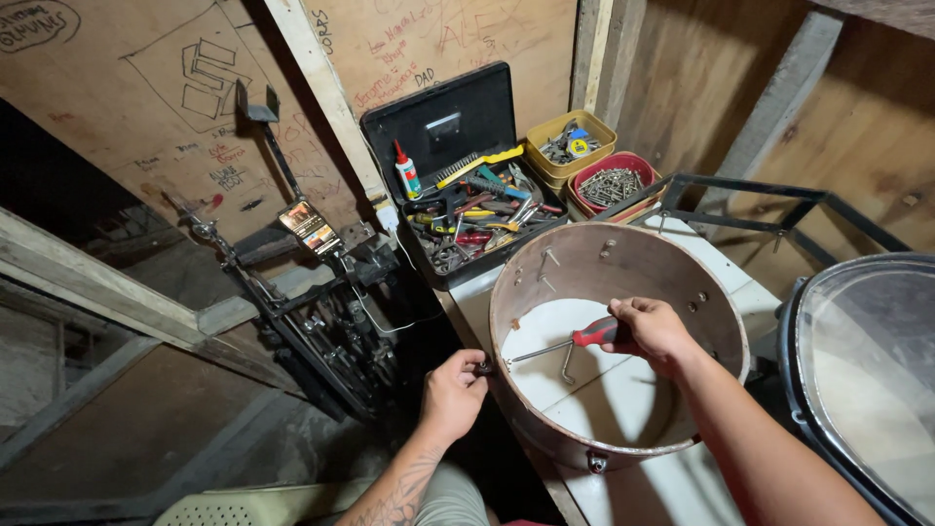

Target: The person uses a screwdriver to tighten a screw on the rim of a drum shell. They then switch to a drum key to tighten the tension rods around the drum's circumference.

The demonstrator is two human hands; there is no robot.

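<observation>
A bare wooden drum shell [623, 341], stiff but probably light and thin-walled, is stood on the white tabletop [672, 487] and best gripped at its rim. A red-handled screwdriver [584, 338] is clasped inside it by the closed right hand [651, 331], while what seems a small fitting is pinched against the outer wall by the left hand [453, 390]. An open toolbox [467, 195] and screw tubs [589, 166] are set against plywood walls.

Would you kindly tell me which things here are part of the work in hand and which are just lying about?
In hand:
- drum shell
- red-handled screwdriver, in right hand
- small fitting outside the shell, at left hand

Lying about:
- open toolbox
- glue bottle
- yellow tub and red tub of screws
- drumhead
- black metal stand
</observation>
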